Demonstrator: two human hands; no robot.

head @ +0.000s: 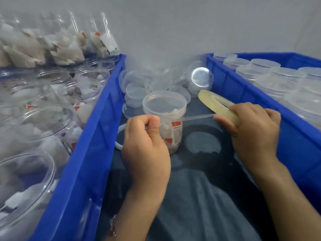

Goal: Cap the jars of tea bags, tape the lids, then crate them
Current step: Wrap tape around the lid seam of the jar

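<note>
At far left a blue crate (97,136) holds open jars (45,119) of tea bags, with a second layer of filled jars (57,44) lying on their sides behind them, blurred by the wide lens.

Between the two crates, on dark cloth (199,197), stands the capped jar (164,115), upright, tea bags with red tags showing through its wall. Behind it lies a heap of loose lids (137,91), reaching back toward the grey wall.

The left hand (144,146) sits just in front of the jar's left side, thumb and forefinger curled together and pinching what seems to be the free end of the tape; the end itself is hidden between the fingers. A thin clear strip (198,117) runs taut from the jar, just under the lid, rightward to the roll.

The right hand (253,126) grips the tape roll (220,106), fingers curled round its near rim, the roll tilted away and lying close to the right crate's wall.

At right a second blue crate (243,108) is filled with capped jars (281,80), standing upright in rows, lids touching.
</note>
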